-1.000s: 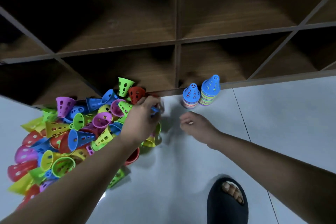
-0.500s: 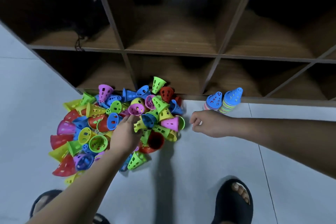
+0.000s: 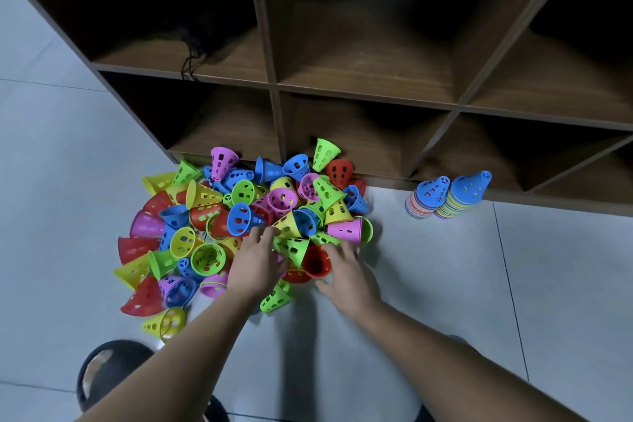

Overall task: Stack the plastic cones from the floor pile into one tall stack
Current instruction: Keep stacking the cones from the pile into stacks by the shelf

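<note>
A pile of perforated plastic cones (image 3: 239,212) in red, blue, green, yellow and purple lies on the floor against the shelf. My left hand (image 3: 255,264) reaches into the pile's near edge, fingers spread over a yellow cone (image 3: 287,224) and a green cone (image 3: 294,248). My right hand (image 3: 346,276) rests with straight fingers beside a red cone (image 3: 317,262) at the pile's right edge. Two stacks stand to the right by the shelf base, both blue-topped: a shorter stack (image 3: 426,197) and a taller stack (image 3: 464,195).
A dark wooden cubby shelf (image 3: 359,92) runs along the back, its lower edge just behind the pile and stacks. Grey tiled floor (image 3: 513,284) spreads on the right. My dark slippers (image 3: 102,373) are at the bottom left.
My right hand has moved left from near the stacks to the pile's right edge and opened. My left hand shifted right within the pile. The camera view tilted up slightly.
</note>
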`<state>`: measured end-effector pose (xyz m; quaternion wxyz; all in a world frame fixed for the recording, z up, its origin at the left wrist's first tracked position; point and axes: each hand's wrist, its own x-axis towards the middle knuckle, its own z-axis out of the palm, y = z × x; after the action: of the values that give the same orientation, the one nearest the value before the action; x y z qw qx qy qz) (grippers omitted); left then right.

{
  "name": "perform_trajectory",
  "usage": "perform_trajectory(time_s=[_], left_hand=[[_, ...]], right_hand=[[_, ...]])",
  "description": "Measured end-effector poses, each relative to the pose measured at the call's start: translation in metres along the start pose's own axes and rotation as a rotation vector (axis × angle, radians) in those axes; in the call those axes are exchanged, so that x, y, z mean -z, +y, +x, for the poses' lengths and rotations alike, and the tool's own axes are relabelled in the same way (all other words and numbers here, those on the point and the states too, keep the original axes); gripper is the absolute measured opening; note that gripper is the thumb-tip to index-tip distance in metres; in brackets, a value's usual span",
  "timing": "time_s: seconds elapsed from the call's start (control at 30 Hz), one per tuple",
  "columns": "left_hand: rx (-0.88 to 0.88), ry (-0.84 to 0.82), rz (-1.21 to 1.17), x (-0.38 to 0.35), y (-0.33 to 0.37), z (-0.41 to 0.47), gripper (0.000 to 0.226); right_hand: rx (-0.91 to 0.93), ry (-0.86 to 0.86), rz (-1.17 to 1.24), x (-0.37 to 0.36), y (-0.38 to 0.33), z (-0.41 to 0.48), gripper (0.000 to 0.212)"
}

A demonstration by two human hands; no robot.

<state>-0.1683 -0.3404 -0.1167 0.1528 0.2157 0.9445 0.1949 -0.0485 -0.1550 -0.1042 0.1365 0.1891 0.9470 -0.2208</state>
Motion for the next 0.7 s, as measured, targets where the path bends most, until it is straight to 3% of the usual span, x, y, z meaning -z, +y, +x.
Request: perform_trajectory(time_s=[0.17, 0.4, 0.6, 0.7], left_hand=[[-0.028, -0.028, -0.063, -0.011, -0.005, 0.003, 0.071], [0.037, -0.063, -0.227, -0.010, -0.001, 0.009, 0.063], [0.088, -0.105, -0.423, 0.011, 0.006, 0.008, 0.052], [0.190, -0.131, -0.657, 0.026, 0.011, -0.002, 0.044]], right_hand=[[-0.031, 0.037, -0.103, -0.014, -0.006, 0.016, 0.086], [-0.010, 0.067, -0.140, -0.021, -0.024, 0.028, 0.065], [-0.122, 0.173, 0.235, -0.015, -0.023, 0.017, 0.061], [-0.146, 0.209, 0.391, -0.008, -0.015, 0.008, 0.057]])
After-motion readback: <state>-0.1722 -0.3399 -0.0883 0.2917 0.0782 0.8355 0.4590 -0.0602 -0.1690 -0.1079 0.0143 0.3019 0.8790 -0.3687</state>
